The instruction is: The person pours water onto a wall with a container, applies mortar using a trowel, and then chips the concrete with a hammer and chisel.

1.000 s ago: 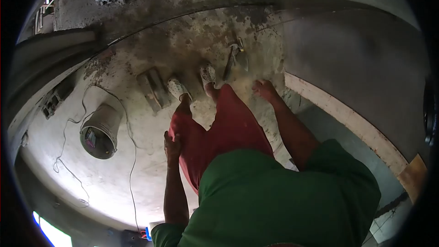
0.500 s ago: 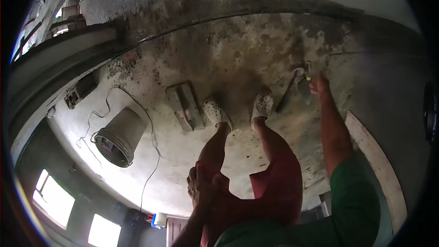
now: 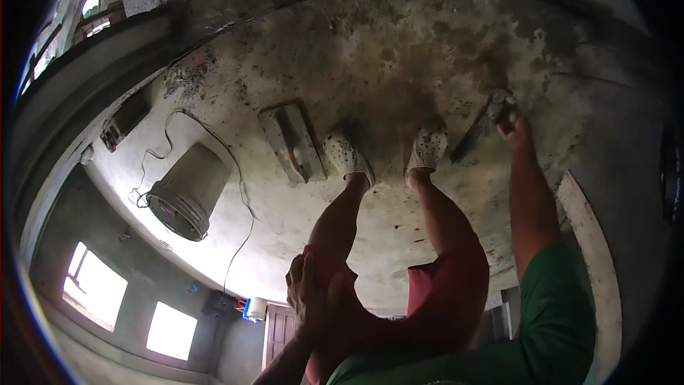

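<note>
Stained floor (image 3: 385, 50) bears a dark handle (image 3: 469, 141) slanting back-left from the nearer right hand (image 3: 514, 130), whose fingers curl, their hold impossible to tell.

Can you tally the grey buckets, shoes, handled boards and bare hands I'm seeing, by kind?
Grey bucket: 1
Shoes: 2 (left shoe, right shoe)
Handled board: 1
Bare hands: 2 (left hand, right hand)
Total: 6

Not counted: tools by the right hand, too blurred together.

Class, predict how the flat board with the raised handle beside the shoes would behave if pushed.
The board is likely to be stiff, since its edges look straight. Pushed, it would probably slide, not roll, given its broad, flat shape.
</note>
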The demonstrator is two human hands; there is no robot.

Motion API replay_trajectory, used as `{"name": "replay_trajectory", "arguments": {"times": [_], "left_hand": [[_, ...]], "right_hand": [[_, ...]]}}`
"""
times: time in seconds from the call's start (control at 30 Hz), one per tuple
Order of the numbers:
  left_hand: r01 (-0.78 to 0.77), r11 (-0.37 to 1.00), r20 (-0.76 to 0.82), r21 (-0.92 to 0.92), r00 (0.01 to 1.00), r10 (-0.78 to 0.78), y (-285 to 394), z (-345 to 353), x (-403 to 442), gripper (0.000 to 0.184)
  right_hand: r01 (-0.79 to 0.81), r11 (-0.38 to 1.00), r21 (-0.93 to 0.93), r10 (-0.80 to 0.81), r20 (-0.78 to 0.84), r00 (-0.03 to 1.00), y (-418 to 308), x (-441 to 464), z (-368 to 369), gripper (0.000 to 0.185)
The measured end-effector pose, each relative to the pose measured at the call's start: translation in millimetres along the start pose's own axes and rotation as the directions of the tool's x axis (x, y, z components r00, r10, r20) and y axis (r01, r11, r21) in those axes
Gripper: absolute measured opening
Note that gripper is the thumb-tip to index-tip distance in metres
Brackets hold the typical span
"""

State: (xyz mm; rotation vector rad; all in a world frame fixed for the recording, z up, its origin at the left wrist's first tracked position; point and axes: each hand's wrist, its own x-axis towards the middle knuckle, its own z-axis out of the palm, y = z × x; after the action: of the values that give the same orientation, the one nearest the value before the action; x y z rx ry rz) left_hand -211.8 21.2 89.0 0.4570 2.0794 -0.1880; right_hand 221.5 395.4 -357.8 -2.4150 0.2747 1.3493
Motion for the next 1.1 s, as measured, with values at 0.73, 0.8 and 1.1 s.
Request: {"name": "replay_trajectory", "arguments": {"times": [0.73,0.8,1.1], "left_hand": [[0.241,0.927,0.205,-0.289,0.961,-0.186,24.0,-101.8,23.8,0.096],[0.193,0.950,0.128,-0.246,0.978,-0.166,27.9,-124.0,33.2,0.093],[0.271,0.896,0.150,-0.352,0.961,-0.232,16.2,-134.7,74.7,0.081]], "right_hand": [[0.827,-0.420,-0.374,-0.187,0.927,0.324,66.0,-495.4,94.9,0.048],[0.822,-0.407,-0.397,-0.204,0.917,0.342,79.7,-490.5,138.5,0.047],[0.724,-0.518,-0.456,0.034,0.835,0.550,139.6,-423.9,361.0,0.058]]}}
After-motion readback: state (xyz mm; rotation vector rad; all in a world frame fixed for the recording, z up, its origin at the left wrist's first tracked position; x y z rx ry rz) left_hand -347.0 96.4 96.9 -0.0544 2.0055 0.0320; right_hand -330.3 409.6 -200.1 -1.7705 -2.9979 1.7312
